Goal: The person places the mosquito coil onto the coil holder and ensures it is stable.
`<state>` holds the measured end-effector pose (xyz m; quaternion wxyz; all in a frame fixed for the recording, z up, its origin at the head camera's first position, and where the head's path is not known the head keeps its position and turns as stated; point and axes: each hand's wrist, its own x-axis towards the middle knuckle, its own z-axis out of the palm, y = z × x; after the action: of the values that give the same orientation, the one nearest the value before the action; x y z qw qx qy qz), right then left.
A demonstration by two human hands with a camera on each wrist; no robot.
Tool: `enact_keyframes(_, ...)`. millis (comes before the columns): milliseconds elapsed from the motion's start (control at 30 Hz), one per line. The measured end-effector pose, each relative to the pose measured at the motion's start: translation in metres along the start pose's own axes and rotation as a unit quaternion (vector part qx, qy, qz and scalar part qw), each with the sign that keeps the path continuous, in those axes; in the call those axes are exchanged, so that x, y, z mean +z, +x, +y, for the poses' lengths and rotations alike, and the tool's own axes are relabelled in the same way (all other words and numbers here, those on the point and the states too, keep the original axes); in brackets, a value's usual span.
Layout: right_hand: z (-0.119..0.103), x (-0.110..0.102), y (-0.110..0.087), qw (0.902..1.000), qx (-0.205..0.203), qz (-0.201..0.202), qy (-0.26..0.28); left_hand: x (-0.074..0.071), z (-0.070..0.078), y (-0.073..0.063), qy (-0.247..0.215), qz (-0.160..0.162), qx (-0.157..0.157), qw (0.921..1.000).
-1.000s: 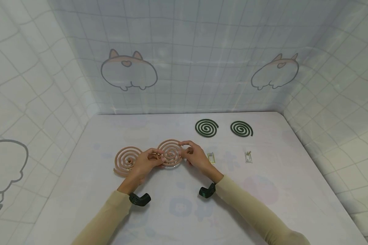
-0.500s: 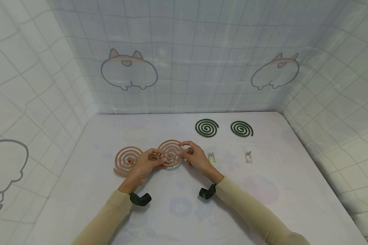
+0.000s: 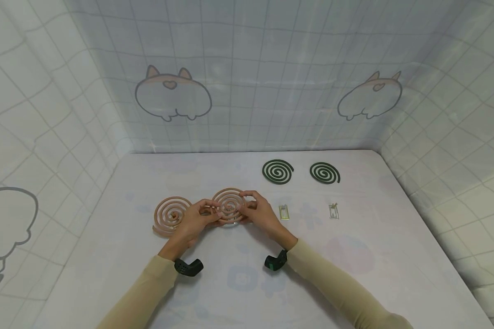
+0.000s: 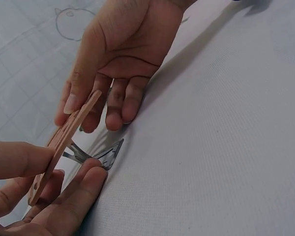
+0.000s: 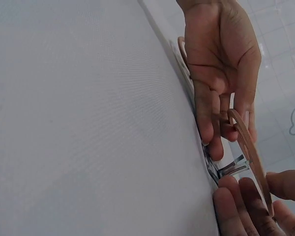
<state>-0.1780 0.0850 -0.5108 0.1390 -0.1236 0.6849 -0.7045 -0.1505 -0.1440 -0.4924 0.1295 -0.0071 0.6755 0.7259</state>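
A brown mosquito coil [image 3: 229, 207] is held between both hands just above the table. It sits over a small metal stand [image 4: 111, 154] with a flat base and upright prongs, seen in both wrist views. My left hand [image 3: 194, 224] pinches the coil's left edge, thumb on top, other fingers low beside the stand. My right hand [image 3: 263, 214] pinches the right edge, its thumb on the upper face and lower fingers near the table. Whether the prong tip passes through the coil's centre is hard to tell. Another brown coil [image 3: 160, 214] lies left, partly behind my left hand.
Two dark green mosquito coils, one [image 3: 277, 172] and a second [image 3: 324, 173], lie at the back of the white-covered table [image 3: 238, 283]. In front of them are two small metal stands, one yellowish [image 3: 284, 212] and one silvery [image 3: 333, 211]. Printed cloth walls surround the table.
My right hand has shifted slightly left, its thumb further over the coil and its forearm drawn inward. The left hand and the coil stay almost where they were.
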Motion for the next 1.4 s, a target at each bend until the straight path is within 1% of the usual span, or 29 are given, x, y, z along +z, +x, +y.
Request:
enact_keyframes(200, 0.002, 0.0, 0.0, 0.9999, 0.003, -0.001, -0.013, -0.001, -0.002, 0.002, -0.015, -0.003, 0.001, 0.9999)
enact_keyframes(400, 0.003, 0.0, 0.0, 0.9998, 0.009, -0.001, -0.015, -0.002, -0.001, 0.001, -0.009, -0.005, -0.002, 0.9999)
enact_keyframes(533, 0.002, 0.001, -0.001, 0.9998, 0.004, -0.006, -0.019, -0.003, -0.001, 0.0, -0.004, -0.006, -0.003, 1.0)
enact_keyframes(700, -0.009, 0.003, -0.008, 0.9995, -0.007, -0.016, -0.026, -0.004, -0.002, 0.0, 0.012, -0.006, -0.006, 0.9999)
enact_keyframes(867, -0.021, 0.004, -0.016, 0.9987, -0.031, -0.023, -0.033, -0.004, -0.002, 0.0, 0.035, -0.007, -0.006, 0.9994)
enact_keyframes(1000, -0.021, 0.004, -0.017, 0.998, -0.044, -0.025, -0.038, -0.003, -0.001, 0.0, 0.034, -0.005, -0.011, 0.9994)
enact_keyframes(1100, -0.022, 0.005, -0.017, 0.9978, -0.045, -0.026, -0.042, -0.001, 0.0, 0.0, 0.03, -0.004, -0.012, 0.9995)
enact_keyframes(1300, -0.024, 0.007, -0.017, 0.9978, -0.043, -0.016, -0.048, 0.001, 0.003, 0.0, 0.016, 0.0, -0.013, 0.9998)
enact_keyframes(1400, -0.013, 0.005, -0.011, 0.9977, -0.044, -0.01, -0.051, 0.001, 0.004, 0.0, 0.019, 0.0, -0.015, 0.9997)
